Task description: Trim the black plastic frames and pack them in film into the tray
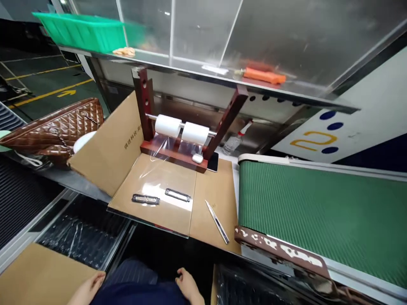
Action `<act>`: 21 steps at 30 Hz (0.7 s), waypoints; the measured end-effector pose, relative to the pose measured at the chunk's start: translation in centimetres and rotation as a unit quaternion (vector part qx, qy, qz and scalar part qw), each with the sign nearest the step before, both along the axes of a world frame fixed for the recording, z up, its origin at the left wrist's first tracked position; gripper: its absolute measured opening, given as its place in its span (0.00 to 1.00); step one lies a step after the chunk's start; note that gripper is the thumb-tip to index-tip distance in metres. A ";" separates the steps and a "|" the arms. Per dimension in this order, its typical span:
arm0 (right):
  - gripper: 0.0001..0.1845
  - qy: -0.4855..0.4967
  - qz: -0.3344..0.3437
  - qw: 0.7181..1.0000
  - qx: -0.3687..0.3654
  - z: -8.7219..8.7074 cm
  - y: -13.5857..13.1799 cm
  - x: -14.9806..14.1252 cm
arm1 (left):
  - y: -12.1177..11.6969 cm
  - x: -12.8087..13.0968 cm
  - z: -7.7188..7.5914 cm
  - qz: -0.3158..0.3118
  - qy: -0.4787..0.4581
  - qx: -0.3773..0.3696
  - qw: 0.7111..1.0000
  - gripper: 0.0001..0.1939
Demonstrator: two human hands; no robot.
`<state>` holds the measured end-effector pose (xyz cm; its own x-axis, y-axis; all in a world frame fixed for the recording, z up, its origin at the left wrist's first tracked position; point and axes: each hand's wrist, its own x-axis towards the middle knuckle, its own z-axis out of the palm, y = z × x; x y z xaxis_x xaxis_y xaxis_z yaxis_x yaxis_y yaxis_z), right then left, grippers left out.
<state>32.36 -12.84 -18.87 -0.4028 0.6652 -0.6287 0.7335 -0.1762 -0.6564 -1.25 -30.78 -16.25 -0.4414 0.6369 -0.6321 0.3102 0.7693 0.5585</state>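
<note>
My left hand [87, 289] rests low at the bottom edge beside a cardboard sheet [38, 273], fingers curled; I see nothing in it. Near my lap my right hand [188, 286] lies with fingers loosely bent and apart, holding nothing. On the cardboard work surface [210, 199] lies a clear film sheet [159, 186] with two small dark metal strips on it, one at the left [145, 199] and one at the right [177, 195]. A red wooden stand [178, 127] behind holds two white film rolls [181, 128]. A metal blade tool [217, 221] lies to the right.
A green conveyor belt [318, 212] runs at the right. A brown quilted handbag [54, 129] sits at the left. A steel shelf above carries a green tray [82, 29] and an orange tool [263, 75]. A spray bottle [233, 142] and a dark phone [213, 162] stand behind the stand.
</note>
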 end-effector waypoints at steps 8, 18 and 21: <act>0.13 0.125 -0.008 0.958 0.260 14.9 8.8 -7.3 | 16.1 -3.1 7.0 -0.214 0.070 0.334 0.915 0.23; 0.29 0.050 0.106 0.922 0.370 15.1 19.5 -11.2 | 25.4 -4.9 6.6 -0.351 0.190 0.406 0.822 0.24; 0.30 0.041 0.124 0.924 0.360 15.3 20.1 -11.1 | 25.6 -5.1 6.9 -0.368 0.199 0.388 0.821 0.25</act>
